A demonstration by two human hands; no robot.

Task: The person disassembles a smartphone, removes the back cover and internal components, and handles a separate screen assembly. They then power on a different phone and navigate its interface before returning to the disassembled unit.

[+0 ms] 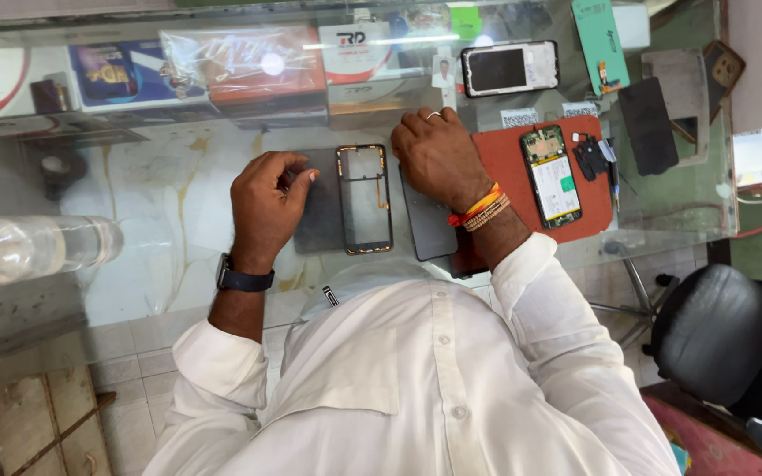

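Note:
A bare phone frame (pixel 364 198) with an orange-edged rim lies on a dark grey mat (pixel 319 220) on the glass counter (pixel 160 185). My left hand (pixel 266 207), with a dark watch on its wrist, rests on the mat just left of the frame. Its fingers are curled against the thumb and nothing shows in them. My right hand (pixel 438 154), wearing a ring and orange wrist threads, is closed in a fist just right of the frame, over a dark flat panel (pixel 429 225). An opened phone (pixel 551 172) with its board exposed lies on a red mat (pixel 504 159).
A clear plastic bottle (pixel 37 247) lies at the left edge. A dark-screened phone (pixel 509 68), a green card (pixel 600 44) and a black panel (pixel 648 123) sit at the back right, small black parts (pixel 590 157) on the red mat. Boxes show under the glass. A black stool (pixel 716 330) stands right.

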